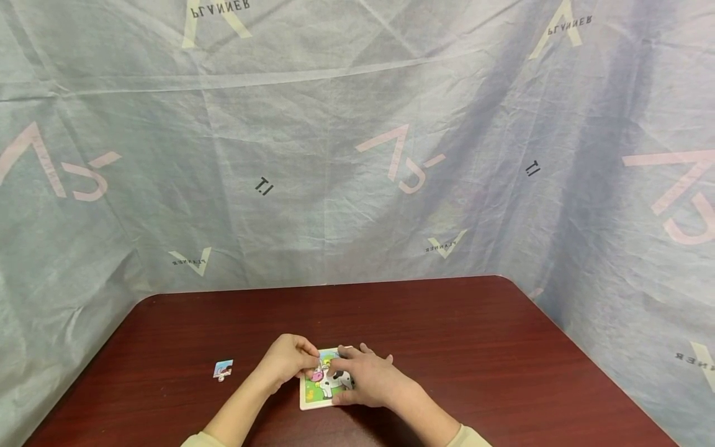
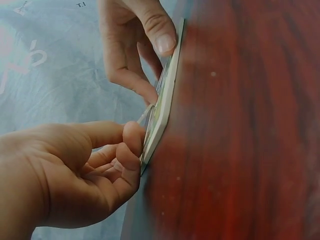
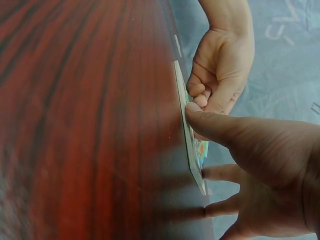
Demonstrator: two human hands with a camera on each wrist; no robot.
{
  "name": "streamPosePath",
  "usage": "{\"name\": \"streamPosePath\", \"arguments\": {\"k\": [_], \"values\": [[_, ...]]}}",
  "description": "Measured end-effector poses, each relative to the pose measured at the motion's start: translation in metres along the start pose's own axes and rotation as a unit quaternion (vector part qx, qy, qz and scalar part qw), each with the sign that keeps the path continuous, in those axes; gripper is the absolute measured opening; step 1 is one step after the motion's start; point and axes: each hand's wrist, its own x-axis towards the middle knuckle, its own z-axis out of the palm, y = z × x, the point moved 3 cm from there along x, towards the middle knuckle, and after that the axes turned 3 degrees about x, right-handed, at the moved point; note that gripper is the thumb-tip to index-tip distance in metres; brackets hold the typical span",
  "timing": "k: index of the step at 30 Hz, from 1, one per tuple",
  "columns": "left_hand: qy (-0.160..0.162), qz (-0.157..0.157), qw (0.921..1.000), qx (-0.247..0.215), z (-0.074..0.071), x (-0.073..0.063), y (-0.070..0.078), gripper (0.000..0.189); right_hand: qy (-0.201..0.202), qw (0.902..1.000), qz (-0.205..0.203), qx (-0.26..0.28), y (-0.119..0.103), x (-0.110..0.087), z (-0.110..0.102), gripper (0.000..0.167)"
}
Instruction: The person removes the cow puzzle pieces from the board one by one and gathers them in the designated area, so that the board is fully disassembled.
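A small framed jigsaw puzzle [image 1: 318, 397] with a cartoon cow on green lies flat on the table, in front of both hands. At its upper left, my left hand [image 1: 290, 359] pinches a thin puzzle piece [image 2: 145, 115] between thumb and fingertips. The piece stands tilted against the picture in the left wrist view. My right hand [image 1: 373, 377] spreads over the right side of the puzzle, its thumb on the near edge and its fingers reaching toward the far edge. That hand hides much of the right part of the picture.
A loose puzzle piece [image 1: 223, 369] with blue and brown print lies on the dark red wooden table [image 1: 447, 323], left of the left forearm. Grey printed cloth [image 1: 313, 223] hangs behind the table and along its sides.
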Motion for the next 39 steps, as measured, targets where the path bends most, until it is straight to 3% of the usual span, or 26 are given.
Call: {"name": "streamPosePath", "arguments": {"k": [18,39], "values": [[0.013,-0.005,0.9998,-0.014,-0.02,-0.005,-0.009,0.012,-0.006,0.9999,0.0,0.013,0.001,0.001,0.002,0.035],[0.045,-0.039,0.9982,-0.003,-0.066,-0.017,-0.032,0.013,0.001,0.9997,-0.01,0.02,0.0,-0.001,0.0,0.034]]}}
